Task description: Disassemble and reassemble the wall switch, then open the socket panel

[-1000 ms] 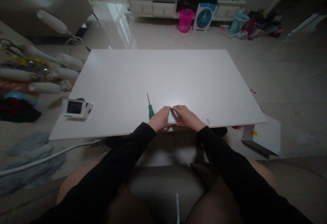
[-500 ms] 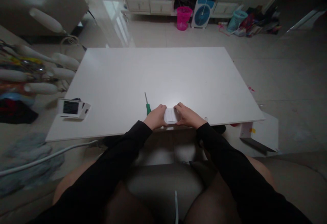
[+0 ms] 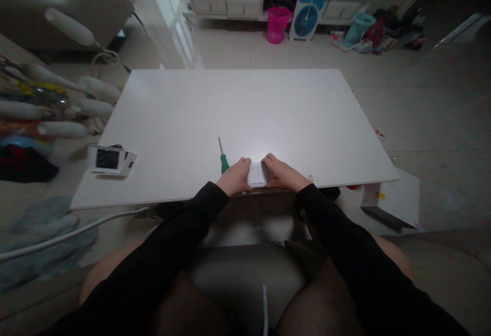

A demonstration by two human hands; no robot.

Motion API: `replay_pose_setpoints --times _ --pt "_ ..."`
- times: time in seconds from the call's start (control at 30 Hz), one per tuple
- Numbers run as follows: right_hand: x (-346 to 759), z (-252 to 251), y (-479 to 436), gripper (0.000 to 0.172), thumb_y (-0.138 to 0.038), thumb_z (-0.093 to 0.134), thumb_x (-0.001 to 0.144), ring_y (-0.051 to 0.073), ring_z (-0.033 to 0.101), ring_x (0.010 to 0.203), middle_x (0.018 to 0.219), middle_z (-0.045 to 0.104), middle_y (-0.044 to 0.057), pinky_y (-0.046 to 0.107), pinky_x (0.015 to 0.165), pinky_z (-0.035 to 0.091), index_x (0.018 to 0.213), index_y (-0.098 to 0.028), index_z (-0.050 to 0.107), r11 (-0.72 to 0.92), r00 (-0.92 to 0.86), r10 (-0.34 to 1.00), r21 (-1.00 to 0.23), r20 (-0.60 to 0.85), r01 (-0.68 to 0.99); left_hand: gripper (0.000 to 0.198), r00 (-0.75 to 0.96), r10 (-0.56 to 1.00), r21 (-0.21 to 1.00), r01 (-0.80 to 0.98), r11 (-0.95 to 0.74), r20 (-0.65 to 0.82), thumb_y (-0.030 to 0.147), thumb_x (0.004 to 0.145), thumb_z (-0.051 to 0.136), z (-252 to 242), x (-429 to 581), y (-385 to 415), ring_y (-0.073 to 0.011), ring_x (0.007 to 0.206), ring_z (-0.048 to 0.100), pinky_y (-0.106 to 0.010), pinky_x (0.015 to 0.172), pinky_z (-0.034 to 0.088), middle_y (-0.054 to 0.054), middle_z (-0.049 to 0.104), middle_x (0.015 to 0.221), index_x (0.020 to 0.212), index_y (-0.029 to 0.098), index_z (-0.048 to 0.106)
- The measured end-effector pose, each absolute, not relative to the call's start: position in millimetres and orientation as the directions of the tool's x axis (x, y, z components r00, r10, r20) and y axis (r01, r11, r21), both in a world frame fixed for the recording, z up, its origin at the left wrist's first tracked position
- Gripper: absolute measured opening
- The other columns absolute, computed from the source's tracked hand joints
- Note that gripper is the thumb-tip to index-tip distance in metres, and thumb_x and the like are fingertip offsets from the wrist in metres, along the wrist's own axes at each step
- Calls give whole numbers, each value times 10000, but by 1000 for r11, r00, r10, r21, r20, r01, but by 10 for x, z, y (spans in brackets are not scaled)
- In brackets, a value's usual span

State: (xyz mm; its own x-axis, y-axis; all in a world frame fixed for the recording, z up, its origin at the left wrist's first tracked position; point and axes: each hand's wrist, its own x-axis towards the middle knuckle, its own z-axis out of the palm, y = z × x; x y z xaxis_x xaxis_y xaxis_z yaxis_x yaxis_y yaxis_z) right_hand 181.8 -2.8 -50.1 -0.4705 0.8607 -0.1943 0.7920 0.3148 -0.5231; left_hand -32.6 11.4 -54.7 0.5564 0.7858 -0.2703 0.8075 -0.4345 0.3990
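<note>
Near the front edge of the white table [image 3: 184, 106], both hands grip a small white rectangular panel [image 3: 258, 173] with thin parallel lines across its face, resembling a wall switch. My left hand [image 3: 237, 177] is closed on its left side, fingers at the far edge and thumb at the near one. On the right side, my right hand [image 3: 281, 172] holds it the same way. The panel's underside and side edges are hidden. A screwdriver [image 3: 224, 162] with a green handle lies just left of my left hand, its shaft pointing away from me.
At the table's left end stands a white holder [image 3: 128, 164] with a dark-screened device [image 3: 107, 159]. A small round clear item [image 3: 310, 178] lies by my right wrist. Beyond the table are a pink basket [image 3: 278, 24] and a blue-and-white fan [image 3: 307, 18].
The whole view has shifted very slightly. Both hands keep their grip on the panel, with hardly any movement; the screwdriver stays where it was.
</note>
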Motion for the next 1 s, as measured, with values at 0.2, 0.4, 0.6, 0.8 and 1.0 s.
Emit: replay_pose_setpoints --times 0.2,0.4,0.6,0.8,1.0 --pt "1822 -555 -11 607 -143 906 638 277 636 1010 1189 614 109 403 860 521 1136 -192 564 317 -474 858 -523 -197 791 642 564 780 404 802 -439 -271 254 672 930 -586 -328 146 -321 1118 675 -379 900 536 -152 629 1219 1163 149 530" --pt "1853 -661 14 600 -158 896 617 291 622 1033 1146 647 96 416 881 508 1116 -212 567 339 -488 858 -538 -161 772 674 569 784 410 795 -448 -247 271 628 951 -633 -340 184 -328 1100 673 -388 907 535 -142 648 1186 1160 151 555" --pt "1851 -620 8 626 -187 909 639 294 627 1060 1177 642 104 401 891 501 1162 -205 565 355 -501 848 -516 -173 779 683 580 783 435 779 -451 -227 275 615 953 -687 -361 204 -339 1086 672 -402 903 533 -147 661 1172 1166 148 568" --pt "1848 -576 1 629 -170 909 655 307 633 1087 1201 646 127 409 907 508 1193 -176 584 344 -502 842 -523 -196 780 702 584 780 461 769 -442 -226 300 604 968 -712 -375 221 -341 1100 662 -412 920 528 -147 663 1183 1169 152 579" --pt "1852 -589 8 623 -181 928 648 298 635 1082 1209 643 129 404 914 513 1183 -167 609 339 -499 844 -523 -198 782 719 578 782 455 775 -439 -231 339 573 998 -689 -368 228 -356 1081 667 -428 925 525 -155 674 1156 1148 141 616"
